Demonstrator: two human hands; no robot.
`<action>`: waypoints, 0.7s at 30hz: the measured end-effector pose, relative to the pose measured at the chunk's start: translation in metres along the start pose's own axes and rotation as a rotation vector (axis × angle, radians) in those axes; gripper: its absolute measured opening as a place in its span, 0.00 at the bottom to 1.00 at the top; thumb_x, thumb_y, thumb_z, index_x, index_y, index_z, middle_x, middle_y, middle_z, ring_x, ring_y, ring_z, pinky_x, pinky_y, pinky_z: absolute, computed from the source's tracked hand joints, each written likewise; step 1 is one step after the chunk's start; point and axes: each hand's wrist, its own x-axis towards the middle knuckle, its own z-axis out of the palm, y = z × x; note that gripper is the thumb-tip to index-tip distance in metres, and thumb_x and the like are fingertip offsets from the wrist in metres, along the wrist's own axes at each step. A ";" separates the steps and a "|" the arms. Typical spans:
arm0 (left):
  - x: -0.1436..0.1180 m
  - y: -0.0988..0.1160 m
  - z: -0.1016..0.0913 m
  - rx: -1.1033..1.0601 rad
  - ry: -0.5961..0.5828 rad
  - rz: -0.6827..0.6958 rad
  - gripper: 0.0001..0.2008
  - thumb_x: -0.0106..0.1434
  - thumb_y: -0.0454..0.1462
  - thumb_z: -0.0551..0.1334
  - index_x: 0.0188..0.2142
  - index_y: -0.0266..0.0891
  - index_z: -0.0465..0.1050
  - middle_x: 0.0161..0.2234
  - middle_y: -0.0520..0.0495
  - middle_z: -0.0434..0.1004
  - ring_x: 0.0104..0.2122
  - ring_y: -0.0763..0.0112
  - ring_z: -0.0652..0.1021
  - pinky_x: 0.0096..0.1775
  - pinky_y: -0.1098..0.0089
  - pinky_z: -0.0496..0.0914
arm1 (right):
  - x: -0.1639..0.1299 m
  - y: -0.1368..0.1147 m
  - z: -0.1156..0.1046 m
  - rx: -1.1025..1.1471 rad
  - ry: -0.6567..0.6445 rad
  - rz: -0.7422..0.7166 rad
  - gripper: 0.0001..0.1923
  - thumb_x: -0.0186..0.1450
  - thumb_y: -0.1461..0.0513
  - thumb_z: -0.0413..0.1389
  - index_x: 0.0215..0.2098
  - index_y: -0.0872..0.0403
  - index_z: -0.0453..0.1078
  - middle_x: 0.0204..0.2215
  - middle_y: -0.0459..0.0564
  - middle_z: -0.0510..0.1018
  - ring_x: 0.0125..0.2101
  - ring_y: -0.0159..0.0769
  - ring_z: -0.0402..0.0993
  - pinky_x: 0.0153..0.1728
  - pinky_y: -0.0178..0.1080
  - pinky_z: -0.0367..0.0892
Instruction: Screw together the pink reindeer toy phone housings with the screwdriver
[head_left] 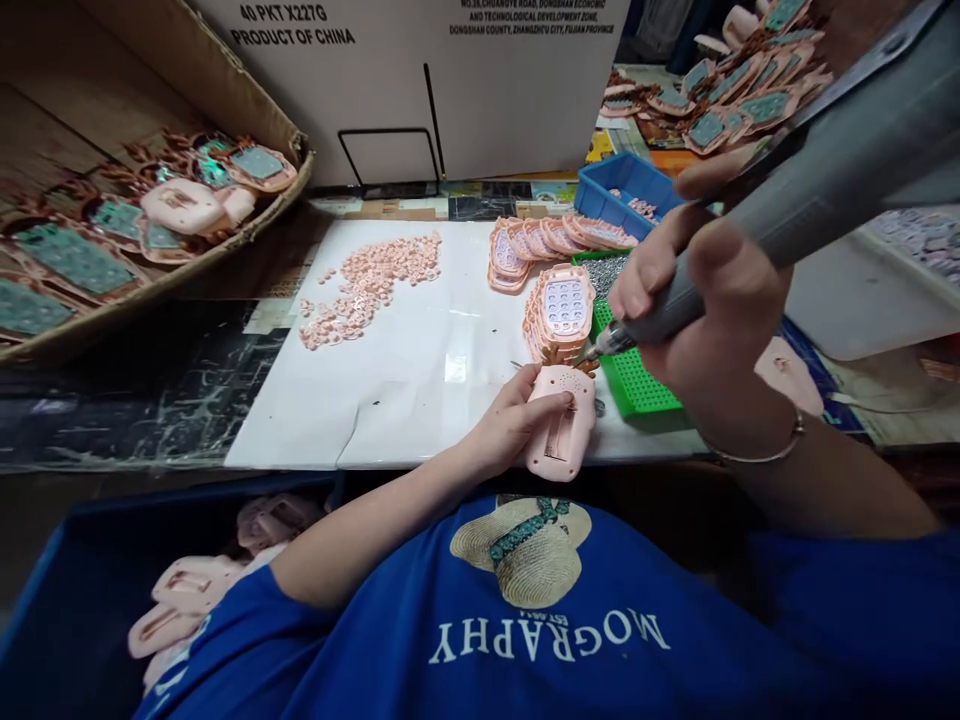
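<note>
Fingers of the left hand (pixel 510 425) were closed around a pink casing (pixel 583 432), which I saw held at the near edge of the white-topped counter (pixel 420 400), its back turned up and its brown antlers (pixel 553 354) pointing away from the wearer. The thumb lay across the back, just above an open rectangular compartment, below a cluster of small dots. On my feed the right hand (pixel 712 345) had its fingers wrapped around a gray power driver (pixel 817 165), tilted down so that its tip came close to the antler on the casing's right side; I could not tell whether they touched. Just beyond the casing I made out a stack of keypad fronts (pixel 568 305), with a fanned row of similar fronts (pixel 555 238) behind it. Small pink pieces (pixel 375 285) were heaped farther left on the white surface. Beside the stack, to its right, sat a green basket (pixel 645 398), and at its far end lay a mass of small silvery parts (pixel 604 272). A blue bin (pixel 622 185) stood farther back. To the left I had a cardboard box (pixel 296 205) of casing halves showing green boards, and low beside the wearer's blue shirt (pixel 360 640), a dark blue tub (pixel 82 560) with more pink shells (pixel 199 583) in it.
</note>
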 end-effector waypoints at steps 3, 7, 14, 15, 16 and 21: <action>0.000 0.000 0.000 -0.010 -0.011 0.025 0.22 0.51 0.39 0.74 0.42 0.37 0.70 0.36 0.51 0.77 0.34 0.72 0.76 0.40 0.70 0.70 | -0.011 0.005 0.010 0.032 -0.061 0.035 0.13 0.61 0.56 0.67 0.42 0.47 0.72 0.21 0.38 0.68 0.16 0.31 0.65 0.17 0.38 0.62; 0.000 0.000 -0.001 0.015 -0.025 0.040 0.21 0.52 0.39 0.73 0.43 0.37 0.70 0.37 0.51 0.77 0.36 0.71 0.76 0.41 0.70 0.69 | -0.014 0.016 0.010 0.038 -0.095 0.067 0.12 0.62 0.57 0.67 0.43 0.46 0.72 0.21 0.37 0.68 0.16 0.30 0.65 0.17 0.36 0.63; 0.001 -0.003 -0.003 -0.003 -0.031 0.010 0.18 0.53 0.40 0.71 0.41 0.38 0.70 0.35 0.51 0.76 0.35 0.70 0.75 0.40 0.69 0.68 | -0.023 0.030 0.007 0.009 -0.138 0.153 0.13 0.61 0.55 0.68 0.40 0.47 0.71 0.21 0.38 0.69 0.17 0.29 0.65 0.17 0.35 0.61; 0.001 -0.003 -0.003 -0.014 -0.034 0.005 0.18 0.53 0.40 0.71 0.41 0.38 0.70 0.34 0.51 0.75 0.34 0.70 0.75 0.40 0.69 0.67 | -0.025 0.029 0.008 -0.002 -0.143 0.177 0.13 0.61 0.55 0.68 0.37 0.47 0.71 0.21 0.38 0.69 0.17 0.29 0.65 0.17 0.35 0.61; 0.001 -0.003 -0.002 -0.020 -0.040 0.007 0.17 0.53 0.39 0.71 0.40 0.38 0.71 0.33 0.51 0.75 0.33 0.70 0.74 0.39 0.70 0.67 | -0.026 0.028 0.009 -0.012 -0.146 0.200 0.13 0.60 0.55 0.69 0.35 0.48 0.70 0.20 0.38 0.68 0.17 0.29 0.64 0.17 0.35 0.60; 0.003 -0.006 -0.002 0.005 -0.096 0.037 0.12 0.51 0.37 0.69 0.36 0.38 0.72 0.30 0.52 0.72 0.30 0.73 0.71 0.37 0.71 0.66 | -0.034 0.017 0.005 -0.038 -0.061 0.348 0.18 0.56 0.53 0.72 0.28 0.49 0.68 0.17 0.40 0.65 0.16 0.31 0.62 0.17 0.37 0.59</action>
